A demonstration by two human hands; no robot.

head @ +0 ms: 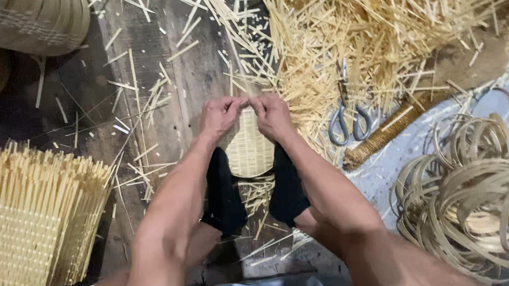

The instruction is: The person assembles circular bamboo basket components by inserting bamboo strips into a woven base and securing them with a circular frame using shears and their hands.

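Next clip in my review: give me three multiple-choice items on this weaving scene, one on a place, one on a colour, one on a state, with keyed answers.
1. Where do the scissors lie?
A. Right of the hands, at the edge of the pile of cut strips
B. On the stack of woven mats
C. Inside the coil of strips

2. What colour are the scissors' handle loops?
A. Red
B. Grey
C. Yellow

3. How are the hands placed?
A. Both flat on the floor
B. One holds the scissors
C. Both pinch at the top edge of the small woven piece

Answers:
1 A, they rest beside the pile of cut strips, apart from the stack of woven mats and the coil of strips.
2 B, both loops look grey.
3 C, the left hand and right hand meet fingertip to fingertip over the small woven piece.
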